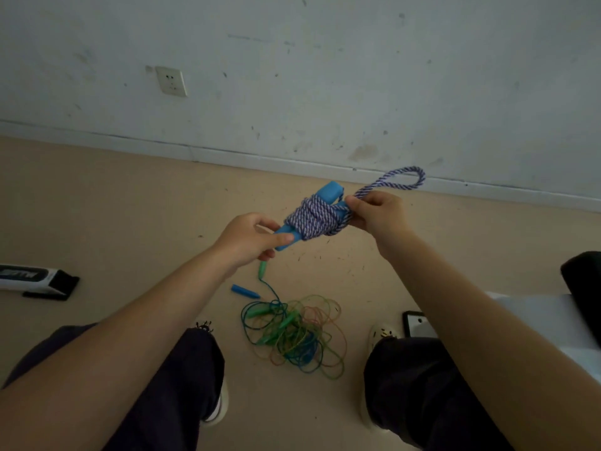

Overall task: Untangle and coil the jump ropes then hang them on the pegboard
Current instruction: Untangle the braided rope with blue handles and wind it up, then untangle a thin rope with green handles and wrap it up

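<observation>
A purple-and-white braided jump rope is wound around its two blue handles, held above the floor. My left hand grips the lower ends of the blue handles. My right hand pinches the rope at the bundle's right side, where a free loop sticks out toward the wall. On the floor between my feet lies a tangled pile of thin green, blue and orange ropes with green handles and a loose blue handle. No pegboard is in view.
A white wall with a socket and a baseboard runs across the back. A black-and-white box lies on the floor at left. A phone and a white surface with a dark object are at right.
</observation>
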### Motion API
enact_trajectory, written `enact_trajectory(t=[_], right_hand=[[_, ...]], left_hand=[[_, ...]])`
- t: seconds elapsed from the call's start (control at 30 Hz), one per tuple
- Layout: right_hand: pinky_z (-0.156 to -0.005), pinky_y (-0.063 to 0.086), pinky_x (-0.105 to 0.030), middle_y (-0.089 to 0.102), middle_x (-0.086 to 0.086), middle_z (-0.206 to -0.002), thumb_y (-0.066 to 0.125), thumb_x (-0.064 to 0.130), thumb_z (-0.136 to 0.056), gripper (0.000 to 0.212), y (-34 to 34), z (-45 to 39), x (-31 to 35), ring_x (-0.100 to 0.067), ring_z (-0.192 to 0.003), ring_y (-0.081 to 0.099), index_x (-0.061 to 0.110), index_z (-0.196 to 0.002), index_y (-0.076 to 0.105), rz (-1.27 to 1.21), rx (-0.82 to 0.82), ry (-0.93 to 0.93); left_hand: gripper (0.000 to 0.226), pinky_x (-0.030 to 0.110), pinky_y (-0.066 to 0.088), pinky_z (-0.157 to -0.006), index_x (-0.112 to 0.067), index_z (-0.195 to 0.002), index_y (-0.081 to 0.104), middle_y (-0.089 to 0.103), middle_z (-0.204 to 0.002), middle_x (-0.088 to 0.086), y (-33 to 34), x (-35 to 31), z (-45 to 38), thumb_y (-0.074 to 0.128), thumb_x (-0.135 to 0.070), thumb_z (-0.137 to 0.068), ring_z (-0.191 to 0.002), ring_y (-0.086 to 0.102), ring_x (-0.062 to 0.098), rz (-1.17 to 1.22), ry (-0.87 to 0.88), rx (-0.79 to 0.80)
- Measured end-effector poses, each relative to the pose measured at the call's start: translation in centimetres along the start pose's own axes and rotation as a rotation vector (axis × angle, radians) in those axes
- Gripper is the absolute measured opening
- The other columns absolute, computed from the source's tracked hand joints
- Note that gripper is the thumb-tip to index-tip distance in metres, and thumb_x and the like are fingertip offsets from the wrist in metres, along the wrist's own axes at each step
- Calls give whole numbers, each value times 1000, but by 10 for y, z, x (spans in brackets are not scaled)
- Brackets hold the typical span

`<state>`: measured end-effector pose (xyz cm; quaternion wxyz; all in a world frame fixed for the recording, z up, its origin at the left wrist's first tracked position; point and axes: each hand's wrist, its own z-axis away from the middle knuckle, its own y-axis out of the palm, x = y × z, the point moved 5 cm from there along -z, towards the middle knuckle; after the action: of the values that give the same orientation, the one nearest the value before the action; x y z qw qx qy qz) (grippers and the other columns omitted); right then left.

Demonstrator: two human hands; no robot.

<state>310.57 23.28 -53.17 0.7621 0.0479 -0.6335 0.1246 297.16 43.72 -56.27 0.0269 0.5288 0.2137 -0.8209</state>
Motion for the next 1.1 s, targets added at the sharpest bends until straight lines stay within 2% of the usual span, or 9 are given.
enact_trajectory(t=[0.23,0.5,0.6,0.67,0.77,0.83,0.9,1.0,1.1], right_hand=[[-71,60,-35,66,-14,-82,67,11,-93,15,26,-76,-111,-22,-70,67,5,-81,61,46,-47,209],[-68,61,-37,71,-21,-93,68,20,-92,23,36,-169,-287,-28,-71,71,-3,-92,65,158,-82,428],[-63,58,-29,71,-16,-96,68,35,-92,26,49,-204,-308,-26,-83,71,10,-89,65,180,12,368],[-70,58,-31,70,-6,-107,67,43,-90,28,60,-220,-317,-24,-99,68,18,-100,66,198,110,328],[-96,52,-43,54,-2,-136,69,50,-86,69,65,-226,-336,-21,-121,55,17,-142,46,345,207,368],[-101,49,-45,51,-4,-138,70,52,-84,76,61,-214,-351,-22,-121,54,18,-145,42,449,221,395],[-90,51,-35,58,0,-123,70,56,-81,68,57,-193,-363,-19,-112,57,20,-135,52,538,233,387],[-66,41,-20,61,3,-108,72,61,-77,60,59,-149,-389,-12,-95,58,21,-120,61,656,381,412],[-65,44,-21,60,6,-104,78,64,-67,64,67,-104,-414,-10,-89,57,26,-115,59,761,621,471]], left_hand=[[39,24,55,-56,-8,-121,62,67,-90,0,28,71,-102,79,-18,-87,-65,67,13,62,-141,-133],[35,31,55,-64,-19,-119,65,70,-113,3,83,203,-227,76,-32,-89,-80,70,16,-55,-207,-140],[41,43,58,-87,-17,-126,63,66,-126,6,90,227,-265,76,-31,-89,-101,66,21,-87,-179,-155],[56,35,49,-99,-19,-140,54,58,-138,2,94,237,-284,74,-33,-90,-116,58,18,-107,-164,-102],[69,24,31,-102,-22,-153,38,42,-155,0,104,252,-294,67,-43,-94,-140,41,19,-234,-185,47],[71,26,29,-108,-18,-154,37,37,-159,3,103,262,-287,65,-46,-94,-144,35,21,-342,-184,62],[74,37,28,-118,-17,-153,39,35,-160,4,95,270,-270,68,-47,-92,-146,33,23,-426,-184,11],[80,45,29,-118,-24,-151,41,36,-158,6,86,290,-231,73,-55,-84,-145,31,27,-552,-187,-28],[88,43,36,-109,-34,-146,45,44,-141,7,89,315,-193,77,-67,-72,-132,39,29,-664,-196,89]])
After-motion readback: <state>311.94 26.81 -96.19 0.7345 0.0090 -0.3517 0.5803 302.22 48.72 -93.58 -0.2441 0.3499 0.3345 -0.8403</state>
